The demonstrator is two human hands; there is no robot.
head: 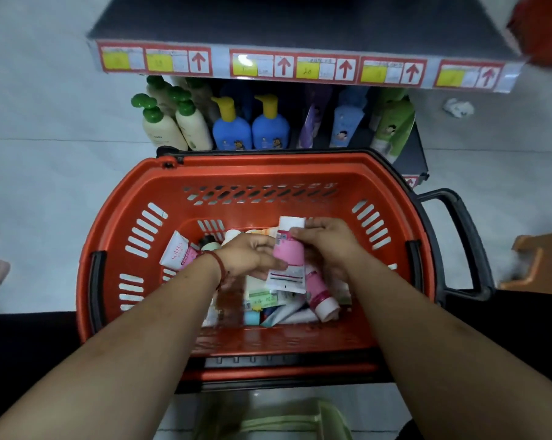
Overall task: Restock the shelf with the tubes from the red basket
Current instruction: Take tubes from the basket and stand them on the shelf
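Observation:
The red basket (135,198) stands on the floor before the shelf (300,30), holding several loose tubes. Both my hands are inside it. My left hand (249,254) and my right hand (328,239) together hold a pink and white tube (289,252), fingers curled round it from either side. A second pink tube (320,295) with a white cap lies under my right hand. Another pink and white tube (178,252) leans at the basket's left. More white and green tubes (268,300) lie on the bottom, partly hidden by my arms.
Under the labelled shelf edge (300,66) stand cream pump bottles (173,125), blue pump bottles (252,127) and green and purple packs (392,125). The basket's black handle (458,242) sticks out right. A wooden stool (541,262) sits far right, a green container (287,420) below.

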